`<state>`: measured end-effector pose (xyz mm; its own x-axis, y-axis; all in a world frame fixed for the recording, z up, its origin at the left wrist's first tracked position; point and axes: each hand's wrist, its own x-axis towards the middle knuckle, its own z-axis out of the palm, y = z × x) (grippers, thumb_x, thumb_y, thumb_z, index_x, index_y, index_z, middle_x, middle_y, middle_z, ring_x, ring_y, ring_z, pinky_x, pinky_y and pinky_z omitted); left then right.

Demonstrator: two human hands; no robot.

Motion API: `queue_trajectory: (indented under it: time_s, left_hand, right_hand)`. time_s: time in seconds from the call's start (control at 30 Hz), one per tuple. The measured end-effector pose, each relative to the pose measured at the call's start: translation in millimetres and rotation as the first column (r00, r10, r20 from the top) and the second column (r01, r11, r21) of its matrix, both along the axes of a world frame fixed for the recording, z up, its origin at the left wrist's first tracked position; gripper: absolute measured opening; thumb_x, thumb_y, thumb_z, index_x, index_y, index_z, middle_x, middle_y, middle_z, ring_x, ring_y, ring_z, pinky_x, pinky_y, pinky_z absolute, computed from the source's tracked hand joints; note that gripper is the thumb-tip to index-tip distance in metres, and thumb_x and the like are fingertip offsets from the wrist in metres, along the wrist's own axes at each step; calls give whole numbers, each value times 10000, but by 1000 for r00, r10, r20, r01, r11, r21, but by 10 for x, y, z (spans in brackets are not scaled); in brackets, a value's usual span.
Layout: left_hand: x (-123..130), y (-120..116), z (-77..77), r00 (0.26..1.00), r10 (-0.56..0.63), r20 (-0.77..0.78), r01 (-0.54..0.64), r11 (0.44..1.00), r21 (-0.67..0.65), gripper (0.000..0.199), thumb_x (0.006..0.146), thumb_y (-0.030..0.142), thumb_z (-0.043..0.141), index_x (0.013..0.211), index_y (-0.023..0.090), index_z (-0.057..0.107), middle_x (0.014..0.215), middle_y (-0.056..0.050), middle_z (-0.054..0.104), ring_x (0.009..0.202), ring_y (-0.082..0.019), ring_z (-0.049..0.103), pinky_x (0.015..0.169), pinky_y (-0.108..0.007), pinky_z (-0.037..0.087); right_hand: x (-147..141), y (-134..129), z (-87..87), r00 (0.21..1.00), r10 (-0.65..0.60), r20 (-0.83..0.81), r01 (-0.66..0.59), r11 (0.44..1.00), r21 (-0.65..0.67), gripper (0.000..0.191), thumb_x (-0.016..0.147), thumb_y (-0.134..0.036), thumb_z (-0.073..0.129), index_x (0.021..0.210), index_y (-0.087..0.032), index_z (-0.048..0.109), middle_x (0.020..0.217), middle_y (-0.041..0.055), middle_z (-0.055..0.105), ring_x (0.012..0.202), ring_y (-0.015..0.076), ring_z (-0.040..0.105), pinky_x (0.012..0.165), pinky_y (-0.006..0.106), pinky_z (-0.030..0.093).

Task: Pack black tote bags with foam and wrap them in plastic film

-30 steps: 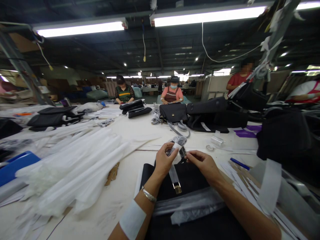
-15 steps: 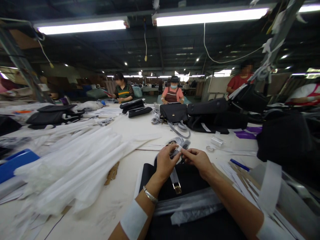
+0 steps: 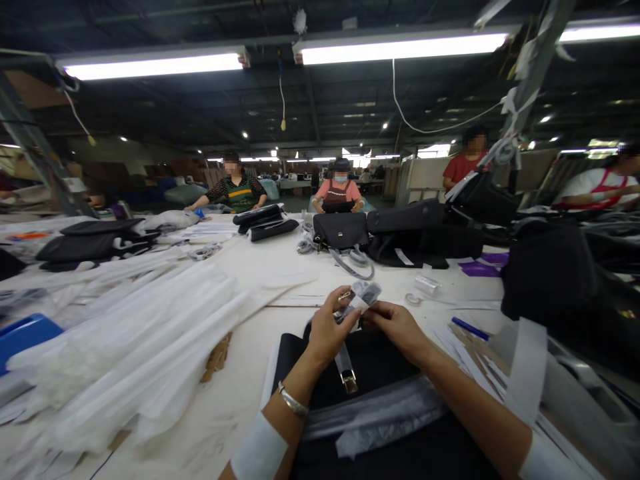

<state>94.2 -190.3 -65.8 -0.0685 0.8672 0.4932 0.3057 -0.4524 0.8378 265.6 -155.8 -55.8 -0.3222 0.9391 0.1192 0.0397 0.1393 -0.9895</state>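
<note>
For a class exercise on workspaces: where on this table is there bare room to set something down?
Bare: table between the white sheets and black piece; farther back, between sheets and gold-marked bag. Crowded: right of the black piece, with paper strips and a pen.

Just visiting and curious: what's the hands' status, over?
Left hand holding the wrapped grey bundle. Right hand at the bundle's right side, grip unclear. Black material and clear plastic below.
</note>
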Motion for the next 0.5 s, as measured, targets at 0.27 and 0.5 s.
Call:
queue_trajectory:
  time_s: [0.27, 0.5]
  left_hand:
    - [-17, 51, -57, 1000, 0, 29, 2, 999, -48, 435, 815, 275, 711, 1232, 245, 589, 1101, -68, 730, 1088, -242, 673, 936, -381, 532]
    - [-9, 39, -41, 999, -22, 29, 24, 997, -80, 481, 816, 281, 714, 1268, 249, 556, 1075, -69, 740, 1065, -238, 684, 913, -366, 537]
  right_hand:
    - [-152, 74, -28, 987, -143, 71, 146, 989, -30, 201, 677, -342, 705, 815, -203, 750, 712, 6, 730, 606, 193, 659, 638, 316, 545]
    - [-103, 41, 23, 988, -137, 75, 138, 990, -9, 152, 687, -305, 704, 770, -183, 739, 687, 20, 723, 686, 207, 675, 677, 304, 525]
